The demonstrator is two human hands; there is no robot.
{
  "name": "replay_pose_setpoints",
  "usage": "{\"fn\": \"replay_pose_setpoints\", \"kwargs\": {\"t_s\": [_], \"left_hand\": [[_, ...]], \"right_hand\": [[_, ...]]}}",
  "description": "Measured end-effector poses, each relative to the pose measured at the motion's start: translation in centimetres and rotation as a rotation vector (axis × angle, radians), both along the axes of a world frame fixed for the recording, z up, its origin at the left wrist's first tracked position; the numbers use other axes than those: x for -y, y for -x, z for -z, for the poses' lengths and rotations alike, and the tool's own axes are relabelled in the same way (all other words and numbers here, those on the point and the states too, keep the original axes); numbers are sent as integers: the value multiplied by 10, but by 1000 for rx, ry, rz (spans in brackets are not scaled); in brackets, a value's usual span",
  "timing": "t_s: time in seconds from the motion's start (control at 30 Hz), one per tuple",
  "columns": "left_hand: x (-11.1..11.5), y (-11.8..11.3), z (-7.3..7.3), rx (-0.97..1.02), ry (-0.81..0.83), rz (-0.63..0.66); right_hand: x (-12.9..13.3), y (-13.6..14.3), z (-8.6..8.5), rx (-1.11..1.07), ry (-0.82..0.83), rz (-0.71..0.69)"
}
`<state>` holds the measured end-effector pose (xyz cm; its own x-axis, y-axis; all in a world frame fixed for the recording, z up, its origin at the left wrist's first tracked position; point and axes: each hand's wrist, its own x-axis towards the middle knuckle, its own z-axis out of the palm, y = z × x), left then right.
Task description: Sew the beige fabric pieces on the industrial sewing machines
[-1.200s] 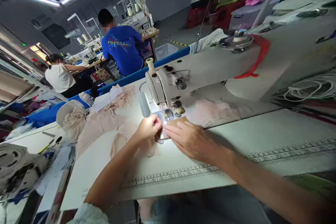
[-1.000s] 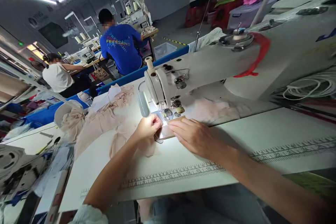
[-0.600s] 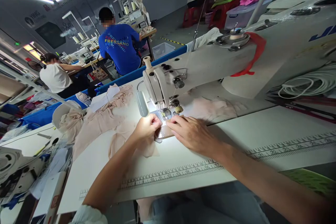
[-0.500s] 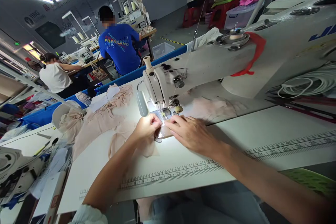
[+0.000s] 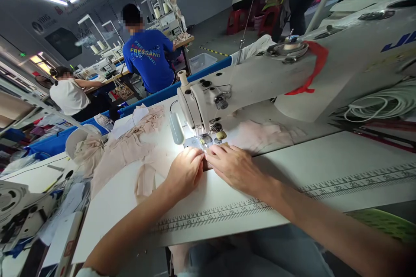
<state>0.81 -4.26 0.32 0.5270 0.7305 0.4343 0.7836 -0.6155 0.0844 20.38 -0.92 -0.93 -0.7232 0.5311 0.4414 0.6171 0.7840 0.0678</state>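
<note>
The sewing machine's needle and presser foot stand just beyond my fingertips, lit by a small lamp. My left hand is closed at the front of the needle plate, thumb and fingers pinched on pale beige fabric, most of it hidden by the hand. Close by on the right, my right hand has its fingers bent and pressed together over the fabric's other side. The two sets of fingertips almost meet. More pale pink-beige fabric spreads over the table left of the machine, and some lies under the machine arm.
A printed ruler runs along the table's front edge. The machine arm, with a red ribbon, spans the right side. Coiled white tubing lies far right. Two co-workers sit at machines beyond the blue trough.
My left hand has turned over and shifted slightly down, its fingers now beside the right fingertips. My right hand has barely moved. A person has appeared at the back right.
</note>
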Motion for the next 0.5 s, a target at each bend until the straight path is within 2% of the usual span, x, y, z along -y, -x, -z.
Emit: {"fn": "replay_pose_setpoints", "kwargs": {"t_s": [0.1,0.27,0.43,0.5], "left_hand": [[8,-1,8,27,8,2],[8,-1,16,6,9,-15],[-1,-8,18,-29,31,-100],[-5,-10,19,-34,49,-134]], "right_hand": [[0,0,0,0,5,3],[-4,-3,0,-61,30,0],[-16,-10,-3,-197,-15,151],[-19,-13,-3,-202,3,171]]}}
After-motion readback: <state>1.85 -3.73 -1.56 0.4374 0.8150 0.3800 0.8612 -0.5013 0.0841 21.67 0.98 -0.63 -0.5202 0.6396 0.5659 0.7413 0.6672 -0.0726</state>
